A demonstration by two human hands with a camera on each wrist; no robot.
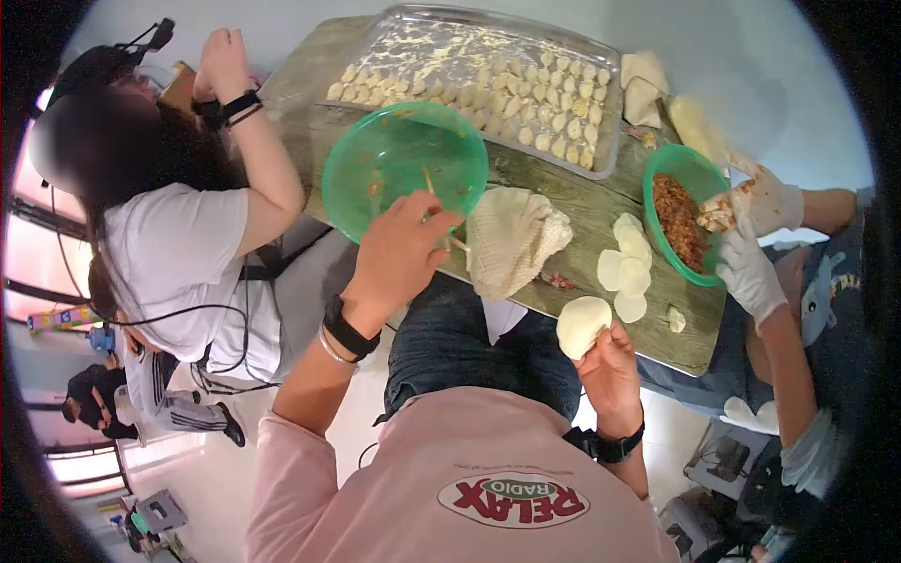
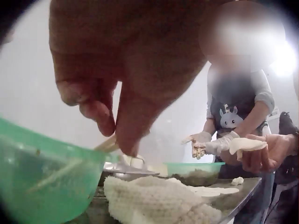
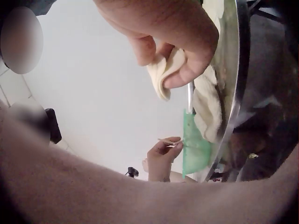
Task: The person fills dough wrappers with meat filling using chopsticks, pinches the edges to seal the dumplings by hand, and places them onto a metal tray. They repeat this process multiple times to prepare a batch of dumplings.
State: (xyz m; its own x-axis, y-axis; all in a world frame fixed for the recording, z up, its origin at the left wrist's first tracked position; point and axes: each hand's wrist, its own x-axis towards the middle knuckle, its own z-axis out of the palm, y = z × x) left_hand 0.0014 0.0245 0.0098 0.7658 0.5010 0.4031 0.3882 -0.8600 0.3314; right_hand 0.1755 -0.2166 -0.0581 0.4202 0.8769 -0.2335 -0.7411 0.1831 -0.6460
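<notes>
My left hand [image 1: 399,246] is over the near rim of a green plastic bowl [image 1: 340,178]. Between its thumb and fingers it pinches a thin wooden chopstick [image 1: 428,180], whose far end reaches down into the bowl. Smears of filling cling to the bowl's inside. At the table's front edge, my right hand [image 1: 610,366] holds a round dough wrapper [image 1: 582,325] between thumb and fingers. In the right wrist view the wrapper [image 3: 163,72] bends into a fold against the fingers. A crumpled white cloth [image 1: 514,242] lies beside the bowl.
Behind the bowl, a metal tray [image 1: 422,42] holds rows of small dumplings. Several flat wrappers [image 1: 631,267] overlap on the table to the right. There, another person's gloved hands [image 1: 751,267] work at a green bowl of filling [image 1: 680,220]. A second person sits at the left.
</notes>
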